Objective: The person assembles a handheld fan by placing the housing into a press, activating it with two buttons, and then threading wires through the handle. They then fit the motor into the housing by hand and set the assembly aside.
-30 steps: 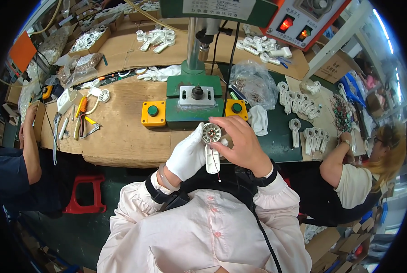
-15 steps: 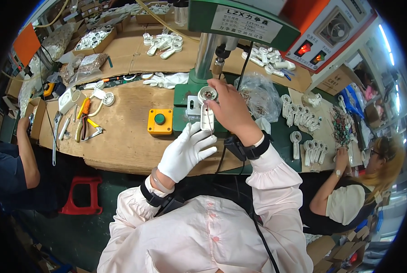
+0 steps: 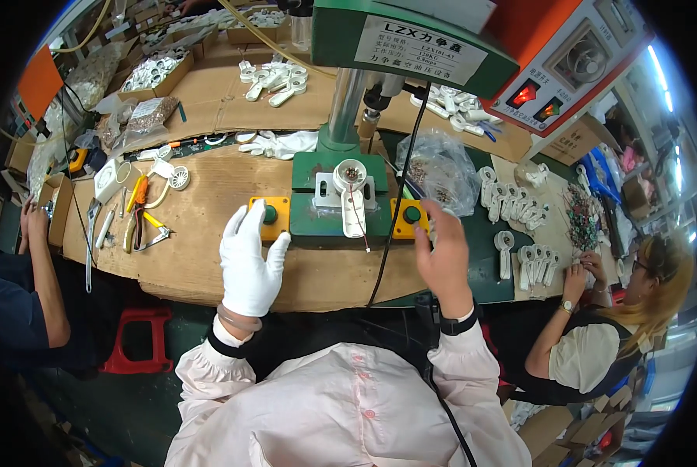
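A white fan housing (image 3: 353,213) with a round head and a straight handle lies on the green press base (image 3: 306,180), set over a slotted metal plate (image 3: 327,192). Small metal parts show inside its round head, and a thin wire hangs off the handle's near end. My gloved left hand (image 3: 251,265) is at the left yellow button box (image 3: 277,226), fingers spread beside its green button. On the other side, my bare right hand (image 3: 447,253) has its fingers apart at the right yellow button box (image 3: 401,227). Neither hand holds anything; whether they touch the buttons I cannot tell.
The press head (image 3: 411,47) and its column (image 3: 345,109) rise behind the base. A black cable (image 3: 399,194) runs down past the right box. Pliers (image 3: 138,222) and a wrench (image 3: 91,241) lie left. Right are several fan housings (image 3: 504,253), a plastic bag (image 3: 442,175) and a co-worker (image 3: 590,335).
My right hand has let go of the fan housing and moved right to the right button box, uncovering it. My left hand has moved left, away from the housing, to the left button box.
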Demonstrator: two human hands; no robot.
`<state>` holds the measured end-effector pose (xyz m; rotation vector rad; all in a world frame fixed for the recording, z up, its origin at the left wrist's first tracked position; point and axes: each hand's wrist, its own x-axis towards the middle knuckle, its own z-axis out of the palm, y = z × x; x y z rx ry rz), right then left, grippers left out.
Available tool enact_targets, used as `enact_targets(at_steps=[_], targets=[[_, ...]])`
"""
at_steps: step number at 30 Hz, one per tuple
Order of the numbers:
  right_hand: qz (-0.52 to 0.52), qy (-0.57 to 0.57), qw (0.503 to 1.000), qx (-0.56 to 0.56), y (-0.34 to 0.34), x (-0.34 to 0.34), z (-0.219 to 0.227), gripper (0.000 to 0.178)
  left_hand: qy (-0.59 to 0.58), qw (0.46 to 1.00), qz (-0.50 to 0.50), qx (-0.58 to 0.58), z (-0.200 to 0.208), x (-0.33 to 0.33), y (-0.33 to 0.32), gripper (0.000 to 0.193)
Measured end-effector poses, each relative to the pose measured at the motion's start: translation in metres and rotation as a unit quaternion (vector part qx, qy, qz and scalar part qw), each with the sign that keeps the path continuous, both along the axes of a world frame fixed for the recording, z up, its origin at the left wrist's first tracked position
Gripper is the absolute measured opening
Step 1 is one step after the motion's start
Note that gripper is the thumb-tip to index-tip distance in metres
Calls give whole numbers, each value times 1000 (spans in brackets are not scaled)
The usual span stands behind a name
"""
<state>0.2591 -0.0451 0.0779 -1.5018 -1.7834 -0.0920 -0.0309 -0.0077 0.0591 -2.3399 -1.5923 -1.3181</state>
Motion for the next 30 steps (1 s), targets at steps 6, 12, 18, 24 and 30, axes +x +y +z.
enact_targets(at_steps=[6,12,18,24,30], targets=[[-10,-76,997,-20,3,11,-21,42,81,997,3,16,-5,9,8,57],[-27,-150,988,-21,6,20,-6,36,104,994,1,-42,-5,23,2,53],[-2,35,999,3,23,91,-11,29,9,1000,-10,-2,-9,20,-6,57],[-65,-118,976,-170,74,153,-37,15,-216,975,26,-49,-57,9,-11,51],[-111,-179,946,-247,103,153,-55,18,-316,942,15,-111,-64,1,-3,47]])
